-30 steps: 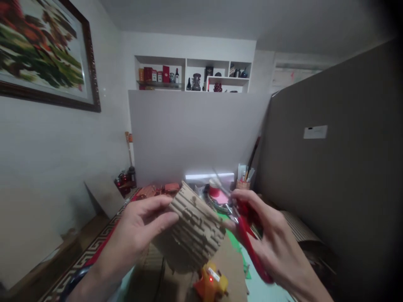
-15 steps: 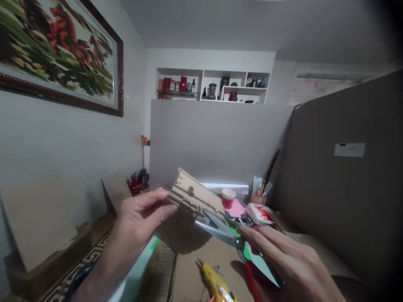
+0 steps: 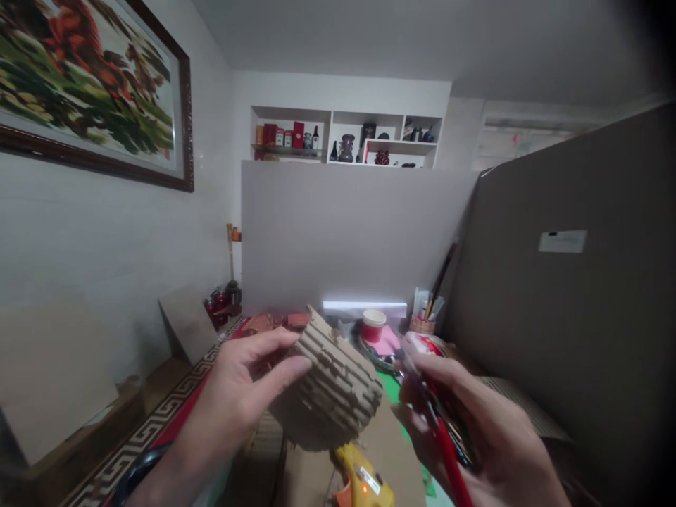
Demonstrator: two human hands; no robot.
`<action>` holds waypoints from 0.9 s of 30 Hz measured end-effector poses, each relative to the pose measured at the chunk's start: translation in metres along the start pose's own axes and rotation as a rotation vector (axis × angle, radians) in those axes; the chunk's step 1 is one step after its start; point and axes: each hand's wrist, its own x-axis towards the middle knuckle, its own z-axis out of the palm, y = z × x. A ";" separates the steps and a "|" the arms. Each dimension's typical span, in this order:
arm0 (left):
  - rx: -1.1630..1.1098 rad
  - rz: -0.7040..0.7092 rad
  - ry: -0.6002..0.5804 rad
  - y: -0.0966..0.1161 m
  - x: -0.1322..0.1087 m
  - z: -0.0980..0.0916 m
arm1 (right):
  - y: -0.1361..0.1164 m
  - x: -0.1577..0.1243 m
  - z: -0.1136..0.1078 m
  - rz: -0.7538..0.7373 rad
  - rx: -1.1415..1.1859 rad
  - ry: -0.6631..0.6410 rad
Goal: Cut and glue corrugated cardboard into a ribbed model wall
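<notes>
My left hand [image 3: 248, 387] pinches the left edge of a corrugated cardboard piece [image 3: 332, 380], thumb in front and fingers behind. The piece is tilted, its ridged side partly torn and its lower edge curved. On the right, my right hand [image 3: 475, 422] is closed around a pair of scissors [image 3: 446, 451] with red handles. Their blades are blurred and point up and away, apart from the cardboard. Below the cardboard, a yellow glue gun [image 3: 364, 475] with an orange trigger and a lit red light lies on a flat cardboard sheet [image 3: 306, 479].
Behind the hands stand a red and white paper cup [image 3: 373, 327], a pink paper [image 3: 388, 341] and a woven holder [image 3: 422, 324] with brushes. Grey panels [image 3: 359, 232] close off the back and right. Cardboard sheets [image 3: 53, 373] lean at the left wall.
The scissors have moved right, away from the cardboard, and their blades have swung upward. My left hand has turned the cardboard so more of its ridged side shows. The view has shifted slightly.
</notes>
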 end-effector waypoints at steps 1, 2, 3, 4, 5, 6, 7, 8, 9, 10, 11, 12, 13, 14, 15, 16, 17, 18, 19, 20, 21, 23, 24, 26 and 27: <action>0.001 -0.010 -0.023 0.000 -0.001 0.004 | -0.001 0.000 0.003 0.040 0.057 0.032; 0.014 -0.013 -0.042 -0.001 -0.002 0.008 | -0.003 0.001 0.006 0.066 0.106 0.055; 0.038 -0.011 -0.058 -0.001 -0.003 0.012 | -0.004 0.001 0.009 0.088 0.143 0.073; 0.067 -0.007 -0.070 -0.002 -0.005 0.015 | -0.005 0.002 0.013 0.108 0.164 0.076; 0.094 -0.003 -0.080 -0.002 -0.006 0.018 | -0.006 0.002 0.016 0.128 0.174 0.076; 0.113 0.000 -0.084 -0.002 -0.007 0.021 | -0.006 0.003 0.018 0.151 0.180 0.071; 0.122 -0.004 -0.077 -0.003 -0.008 0.023 | -0.006 0.003 0.020 0.168 0.183 0.062; 0.121 -0.014 -0.063 -0.003 -0.009 0.024 | -0.006 0.003 0.021 0.177 0.185 0.057; 0.114 -0.027 -0.063 -0.003 -0.009 0.026 | -0.006 0.003 0.022 0.181 0.188 0.052; 0.106 -0.037 -0.067 -0.004 -0.009 0.026 | -0.006 0.003 0.023 0.175 0.190 0.050; 0.102 -0.041 -0.076 -0.004 -0.009 0.027 | -0.006 0.004 0.023 0.167 0.187 0.054; 0.102 -0.038 -0.088 -0.004 -0.009 0.027 | -0.006 0.004 0.023 0.161 0.180 0.057; 0.105 -0.030 -0.104 -0.005 -0.008 0.026 | -0.007 0.004 0.023 0.159 0.174 0.062; 0.111 -0.016 -0.111 -0.006 -0.007 0.026 | -0.008 0.005 0.023 0.163 0.173 0.067; 0.122 0.001 -0.108 -0.006 -0.007 0.025 | -0.009 0.005 0.022 0.175 0.173 0.072; 0.135 0.019 -0.103 -0.006 -0.006 0.024 | -0.011 0.006 0.022 0.193 0.179 0.076; 0.148 0.032 -0.108 -0.007 -0.005 0.024 | -0.012 0.007 0.022 0.219 0.196 0.074; 0.154 0.041 -0.115 -0.007 -0.005 0.023 | -0.014 0.008 0.021 0.255 0.230 0.061; 0.150 0.045 -0.124 -0.007 -0.004 0.023 | -0.015 0.009 0.021 0.306 0.289 0.038; 0.137 0.044 -0.136 -0.008 -0.003 0.022 | -0.015 0.009 0.021 0.362 0.380 0.017; 0.117 0.041 -0.153 -0.008 -0.003 0.022 | -0.016 0.009 0.021 0.420 0.492 0.004; 0.070 0.034 -0.174 -0.008 -0.003 0.021 | -0.014 0.010 0.020 0.514 0.703 -0.001; 0.053 0.032 -0.179 -0.009 -0.003 0.021 | -0.011 0.010 0.019 0.543 0.758 0.003; 0.036 0.031 -0.173 -0.009 -0.004 0.019 | -0.005 0.012 0.017 0.571 0.757 0.016; 0.036 0.029 -0.160 -0.010 -0.005 0.018 | -0.002 0.012 0.016 0.582 0.729 0.024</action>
